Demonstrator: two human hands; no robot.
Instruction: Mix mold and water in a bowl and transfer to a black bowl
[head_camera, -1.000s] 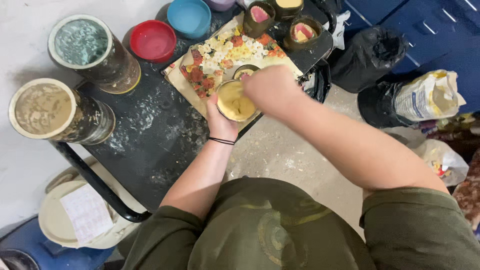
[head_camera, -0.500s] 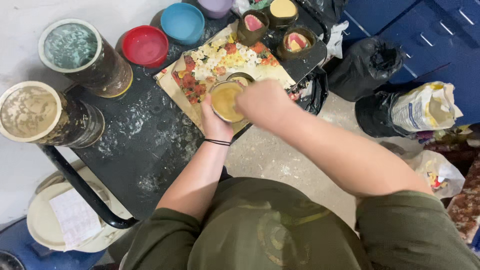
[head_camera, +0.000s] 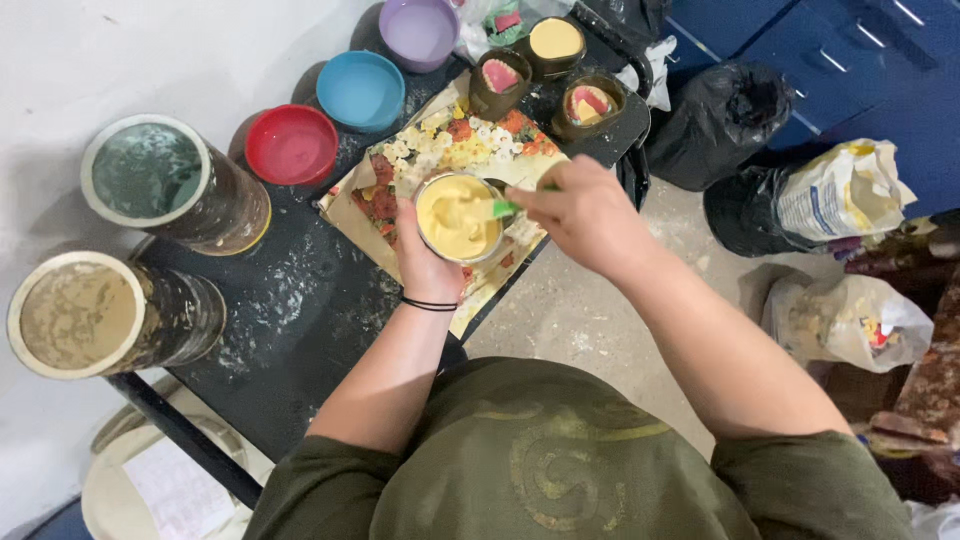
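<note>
The left hand (head_camera: 425, 262) is gripping a small round cup (head_camera: 458, 217) of pale yellow paste from the near side, its fingers wrapped around the wall and holding the cup upright over a flower-patterned sheet (head_camera: 440, 150). A thin black band is sitting on the left wrist. The right hand (head_camera: 580, 212) is reaching in from the right, its fingers pinched narrow around a green stick (head_camera: 505, 207), whose tip is dipping into the paste at the right rim of the cup.

The sheet is lying on a dark, speckled table (head_camera: 290, 310). Beyond the sheet, three dark pots are standing close together: a pot with a pink filling (head_camera: 499, 79), a pot with a yellow filling (head_camera: 555, 42), and a pot with a mixed pink and yellow filling (head_camera: 590, 103). To the left of the sheet, a red bowl (head_camera: 291, 145), a blue bowl (head_camera: 360, 91) and a purple bowl (head_camera: 419, 30) are forming a row. Two large cans are standing at the left edge of the table: a can with green contents (head_camera: 150, 175) and a can with tan contents (head_camera: 75, 315). On the floor to the right, a black bag (head_camera: 720, 125) and a white sack (head_camera: 835, 195) are lying well apart from the table.
</note>
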